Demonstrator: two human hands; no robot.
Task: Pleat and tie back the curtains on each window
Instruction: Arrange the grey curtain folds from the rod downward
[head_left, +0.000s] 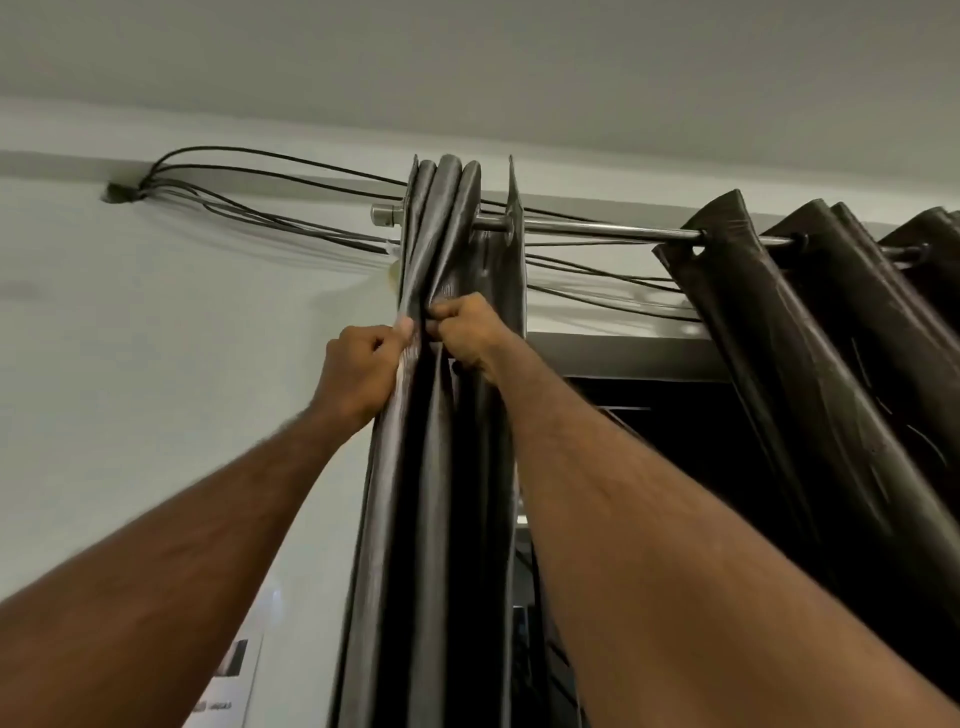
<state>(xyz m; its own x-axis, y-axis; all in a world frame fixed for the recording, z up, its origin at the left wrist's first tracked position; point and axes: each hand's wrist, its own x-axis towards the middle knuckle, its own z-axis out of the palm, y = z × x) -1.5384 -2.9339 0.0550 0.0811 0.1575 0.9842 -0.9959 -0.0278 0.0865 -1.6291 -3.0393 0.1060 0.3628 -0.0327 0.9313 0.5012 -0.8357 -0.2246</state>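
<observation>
A dark grey curtain (441, 234) hangs bunched in tight folds at the left end of a metal rod (582, 228). My left hand (363, 369) grips the outer left fold of this curtain just below the rod. My right hand (467, 332) pinches a neighbouring fold right beside it, so that both hands nearly touch. Both arms reach up from the bottom of the view. A second dark curtain (810, 332) hangs in loose folds on the same rod at the right.
Several black cables (260, 176) run from a hole in the wall at upper left, behind the rod, towards the right. A dark window frame (623, 358) shows between the curtains. The ceiling is close above. A paper sheet (228, 680) is stuck low on the wall.
</observation>
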